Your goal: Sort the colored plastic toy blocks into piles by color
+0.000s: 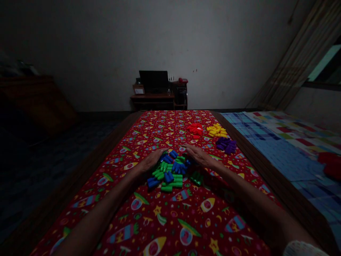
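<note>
A heap of small green and blue plastic pieces [170,172] lies on a red patterned cloth [170,217]. My left hand [151,160] rests against the heap's left side, fingers stretched out and flat. My right hand [198,155] lies against its right side, fingers also stretched out. Both hands cup the heap between them without gripping any piece. Farther back on the cloth sit a red pile [195,129], a yellow pile [217,130] and a purple pile [226,144].
The cloth covers a long surface with wooden edges [269,174]. A checked blue and multicoloured sheet [290,149] lies to the right, with a red thing [331,164] on it. A low desk with a dark screen [154,82] stands at the far wall. A curtain [301,53] hangs at right.
</note>
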`<state>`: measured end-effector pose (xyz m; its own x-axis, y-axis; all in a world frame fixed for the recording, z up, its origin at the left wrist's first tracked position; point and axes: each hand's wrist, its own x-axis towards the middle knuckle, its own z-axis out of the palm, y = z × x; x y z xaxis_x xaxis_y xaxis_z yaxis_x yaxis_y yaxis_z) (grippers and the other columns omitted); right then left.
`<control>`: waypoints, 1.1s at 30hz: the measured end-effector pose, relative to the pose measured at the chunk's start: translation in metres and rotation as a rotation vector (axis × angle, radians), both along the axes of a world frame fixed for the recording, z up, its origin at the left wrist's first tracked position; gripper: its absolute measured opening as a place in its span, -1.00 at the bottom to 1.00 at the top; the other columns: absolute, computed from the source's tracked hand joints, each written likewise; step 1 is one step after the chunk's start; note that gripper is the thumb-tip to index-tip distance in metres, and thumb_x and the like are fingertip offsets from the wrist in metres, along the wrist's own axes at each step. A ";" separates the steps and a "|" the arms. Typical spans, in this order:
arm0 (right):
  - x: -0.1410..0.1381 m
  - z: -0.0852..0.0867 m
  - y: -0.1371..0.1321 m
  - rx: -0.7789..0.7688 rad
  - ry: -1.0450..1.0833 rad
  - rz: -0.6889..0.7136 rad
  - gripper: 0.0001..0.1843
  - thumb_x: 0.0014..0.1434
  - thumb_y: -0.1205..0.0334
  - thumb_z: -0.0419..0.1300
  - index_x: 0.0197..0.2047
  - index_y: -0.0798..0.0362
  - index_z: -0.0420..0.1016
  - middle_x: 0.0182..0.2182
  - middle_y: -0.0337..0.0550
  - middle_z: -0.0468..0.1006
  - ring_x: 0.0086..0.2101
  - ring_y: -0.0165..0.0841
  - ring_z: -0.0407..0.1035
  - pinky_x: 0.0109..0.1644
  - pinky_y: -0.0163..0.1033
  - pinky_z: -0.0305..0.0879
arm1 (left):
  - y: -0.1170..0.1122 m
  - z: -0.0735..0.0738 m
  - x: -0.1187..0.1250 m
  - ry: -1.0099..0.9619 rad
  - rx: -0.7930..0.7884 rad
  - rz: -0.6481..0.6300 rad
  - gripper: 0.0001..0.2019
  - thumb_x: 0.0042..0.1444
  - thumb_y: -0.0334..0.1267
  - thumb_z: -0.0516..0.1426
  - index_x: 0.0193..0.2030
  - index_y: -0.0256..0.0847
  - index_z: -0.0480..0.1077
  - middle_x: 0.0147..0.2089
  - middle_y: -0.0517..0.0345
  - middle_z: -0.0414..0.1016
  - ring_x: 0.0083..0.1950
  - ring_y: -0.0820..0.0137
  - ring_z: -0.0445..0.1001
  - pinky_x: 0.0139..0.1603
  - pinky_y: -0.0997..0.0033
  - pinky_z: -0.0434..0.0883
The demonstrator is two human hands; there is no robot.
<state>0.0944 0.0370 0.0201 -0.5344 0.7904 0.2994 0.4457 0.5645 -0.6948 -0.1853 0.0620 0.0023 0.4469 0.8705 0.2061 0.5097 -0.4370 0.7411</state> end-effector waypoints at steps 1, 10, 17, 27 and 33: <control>0.017 -0.003 -0.011 0.015 -0.064 -0.035 -0.33 0.32 -0.23 -0.16 0.32 -0.05 0.23 0.28 0.03 0.27 0.27 -0.13 0.11 0.30 0.07 0.08 | -0.011 0.001 -0.009 0.026 0.033 0.000 -0.39 0.25 0.20 -0.15 0.20 -0.12 0.39 0.21 0.05 0.45 0.21 0.16 0.41 0.24 0.16 0.34; 0.022 -0.047 -0.060 0.173 -0.320 0.091 -0.09 0.19 -0.13 0.19 0.45 -0.06 -0.13 0.43 0.14 -0.31 0.38 -0.01 -0.27 0.34 0.11 0.01 | -0.078 -0.027 -0.010 0.377 0.291 -0.127 -0.10 -0.07 0.10 0.31 0.40 0.02 0.07 0.50 -0.08 -0.14 0.46 -0.11 -0.10 0.33 -0.21 0.11; -0.015 -0.052 -0.003 0.242 -0.137 0.055 -0.36 0.19 -0.04 0.21 0.27 0.03 0.29 0.33 0.15 0.12 0.30 -0.05 0.03 0.28 0.08 0.13 | -0.044 -0.023 -0.004 0.199 0.255 0.105 -0.45 0.02 0.01 0.24 0.15 -0.13 0.42 0.33 -0.11 0.28 0.31 0.00 0.28 0.28 -0.07 0.27; -0.024 -0.041 0.032 0.072 0.106 -0.070 -0.68 0.21 0.02 0.15 -0.25 0.12 0.52 -0.29 -0.11 0.58 -0.30 -0.30 0.43 -0.20 -0.25 0.31 | -0.003 -0.020 0.007 -0.094 0.237 0.417 -0.66 0.10 0.04 0.07 -0.37 -0.17 0.51 -0.05 -0.04 0.60 0.01 0.17 0.53 0.14 0.11 0.42; 0.013 -0.015 0.025 0.000 -0.104 -0.055 -0.79 0.11 0.15 0.18 -0.32 0.13 0.50 -0.45 -0.23 0.48 -0.44 -0.42 0.29 -0.38 -0.37 0.12 | -0.009 -0.022 0.000 -0.176 0.228 0.466 -0.62 0.09 0.10 0.07 -0.35 -0.15 0.51 -0.18 0.05 0.62 -0.08 0.21 0.55 0.06 0.19 0.45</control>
